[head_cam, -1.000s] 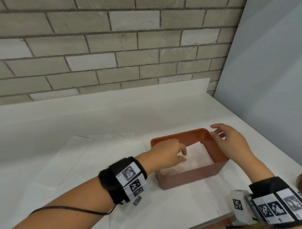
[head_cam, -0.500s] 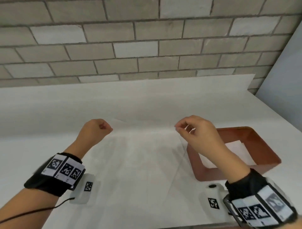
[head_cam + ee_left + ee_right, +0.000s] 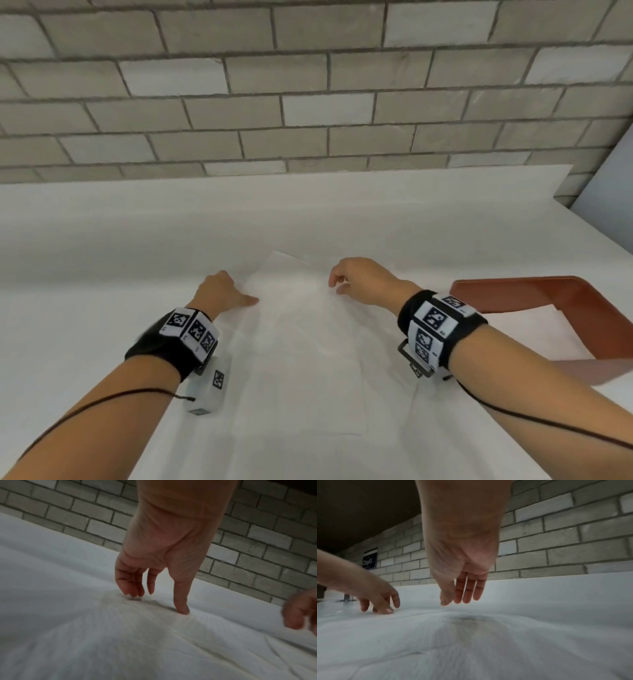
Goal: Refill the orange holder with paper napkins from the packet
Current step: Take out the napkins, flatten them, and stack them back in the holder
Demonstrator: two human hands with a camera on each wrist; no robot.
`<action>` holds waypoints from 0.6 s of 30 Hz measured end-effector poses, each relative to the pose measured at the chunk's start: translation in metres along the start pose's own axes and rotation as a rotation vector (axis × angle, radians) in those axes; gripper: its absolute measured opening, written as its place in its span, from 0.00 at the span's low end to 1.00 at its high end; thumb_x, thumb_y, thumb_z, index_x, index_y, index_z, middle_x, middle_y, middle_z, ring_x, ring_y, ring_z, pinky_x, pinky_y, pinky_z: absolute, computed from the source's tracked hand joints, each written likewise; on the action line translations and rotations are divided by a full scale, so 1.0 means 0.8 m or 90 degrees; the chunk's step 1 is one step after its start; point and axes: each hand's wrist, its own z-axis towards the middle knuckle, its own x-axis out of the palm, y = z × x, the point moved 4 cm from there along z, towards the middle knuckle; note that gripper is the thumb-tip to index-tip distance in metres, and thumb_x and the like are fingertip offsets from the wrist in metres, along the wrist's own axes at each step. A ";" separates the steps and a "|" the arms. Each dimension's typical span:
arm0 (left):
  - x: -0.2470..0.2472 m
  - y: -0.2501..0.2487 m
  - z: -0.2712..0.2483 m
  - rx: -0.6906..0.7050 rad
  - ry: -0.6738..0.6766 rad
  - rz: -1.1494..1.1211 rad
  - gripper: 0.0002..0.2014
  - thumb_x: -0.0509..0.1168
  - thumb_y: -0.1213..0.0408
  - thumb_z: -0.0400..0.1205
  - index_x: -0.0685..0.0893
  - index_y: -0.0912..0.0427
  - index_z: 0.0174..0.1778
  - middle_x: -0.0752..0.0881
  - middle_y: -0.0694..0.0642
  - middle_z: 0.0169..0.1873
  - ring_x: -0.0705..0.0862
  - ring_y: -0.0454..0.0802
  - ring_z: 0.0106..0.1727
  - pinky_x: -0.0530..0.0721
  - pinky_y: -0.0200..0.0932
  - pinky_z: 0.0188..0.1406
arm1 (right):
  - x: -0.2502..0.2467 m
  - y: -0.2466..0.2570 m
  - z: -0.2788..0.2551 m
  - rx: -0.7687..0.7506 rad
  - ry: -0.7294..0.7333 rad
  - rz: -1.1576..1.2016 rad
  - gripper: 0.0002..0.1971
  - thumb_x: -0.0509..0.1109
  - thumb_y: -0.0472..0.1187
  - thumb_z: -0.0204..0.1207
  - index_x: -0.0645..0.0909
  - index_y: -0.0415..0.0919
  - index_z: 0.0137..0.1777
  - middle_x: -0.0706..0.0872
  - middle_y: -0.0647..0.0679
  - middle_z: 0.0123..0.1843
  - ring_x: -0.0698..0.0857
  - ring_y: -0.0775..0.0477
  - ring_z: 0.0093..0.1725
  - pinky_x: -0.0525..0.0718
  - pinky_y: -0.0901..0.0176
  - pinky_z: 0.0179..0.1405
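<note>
Both hands are working over a white paper napkin (image 3: 308,329) that is lying spread flat on the white counter (image 3: 102,257). The left hand (image 3: 219,291) is touching down on the napkin's left part, thumb tip pressing the paper, fingers loosely bent, gripping nothing. The right hand (image 3: 359,279) is hovering just above the napkin's far right part, fingers relaxed, holding nothing. The orange holder (image 3: 565,294) is sitting on the counter to the right, near the right forearm.
</note>
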 end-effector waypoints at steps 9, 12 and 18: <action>0.041 -0.043 -0.030 0.153 -0.020 0.110 0.34 0.68 0.36 0.71 0.75 0.59 0.64 0.74 0.58 0.62 0.73 0.57 0.65 0.77 0.48 0.62 | 0.028 0.031 0.039 -0.082 0.147 -0.106 0.23 0.77 0.39 0.70 0.78 0.46 0.64 0.77 0.48 0.59 0.76 0.47 0.58 0.75 0.57 0.55; 0.046 -0.048 -0.028 0.163 -0.028 0.149 0.33 0.67 0.39 0.74 0.73 0.60 0.66 0.73 0.59 0.64 0.72 0.58 0.66 0.77 0.49 0.63 | 0.025 0.032 0.046 -0.078 0.141 -0.122 0.22 0.79 0.41 0.67 0.79 0.46 0.61 0.74 0.53 0.51 0.73 0.51 0.51 0.72 0.60 0.49; 0.039 -0.055 -0.032 0.199 -0.037 0.199 0.19 0.61 0.55 0.80 0.75 0.61 0.65 0.76 0.60 0.61 0.76 0.59 0.62 0.75 0.44 0.52 | 0.026 0.030 0.045 -0.093 0.079 -0.136 0.17 0.80 0.44 0.65 0.82 0.47 0.53 0.80 0.50 0.55 0.75 0.47 0.56 0.75 0.55 0.54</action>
